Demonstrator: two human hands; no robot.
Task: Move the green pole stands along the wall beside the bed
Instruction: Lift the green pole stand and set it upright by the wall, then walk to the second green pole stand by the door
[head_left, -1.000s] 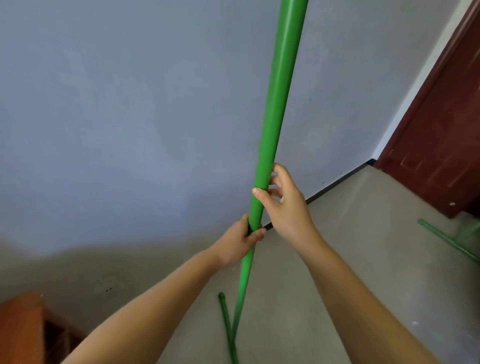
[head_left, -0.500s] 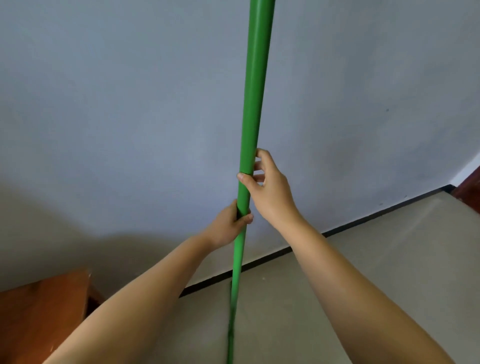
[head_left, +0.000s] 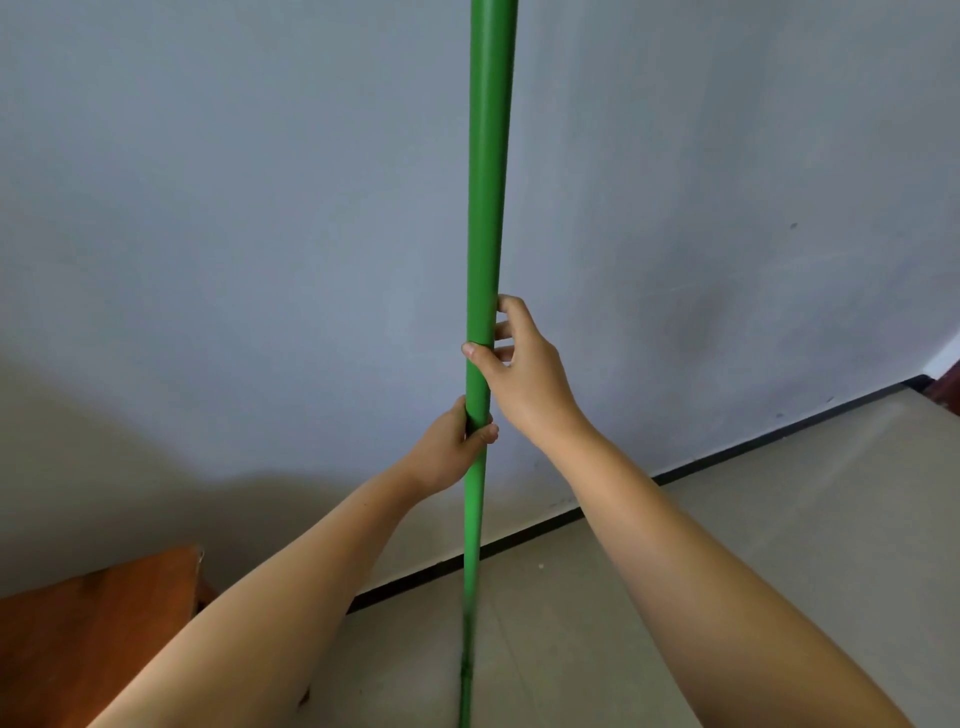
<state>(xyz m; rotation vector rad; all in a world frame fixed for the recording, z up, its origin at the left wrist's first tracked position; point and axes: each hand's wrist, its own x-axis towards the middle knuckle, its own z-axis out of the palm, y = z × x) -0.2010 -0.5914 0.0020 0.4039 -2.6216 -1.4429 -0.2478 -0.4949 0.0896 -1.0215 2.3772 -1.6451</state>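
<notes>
Overhead to floor, pale grey-blue wall (head_left: 208, 234) fills most of view; beige floor (head_left: 779, 519) meets it at a black skirting strip (head_left: 753, 439). Brown wooden furniture corner (head_left: 88, 639) low left, near the wall. Green pole (head_left: 485, 182) stands nearly upright at centre, in front of the wall, top and foot out of frame. Right hand (head_left: 524, 364) wrapped around the pole, thumb across its front. Left hand (head_left: 452, 447) clenched around it just below. Nothing between pole and wall.

Green pole (head_left: 485, 208), grey-blue wall (head_left: 234, 234) (black skirting (head_left: 753, 441)), beige floor (head_left: 779, 519).
</notes>
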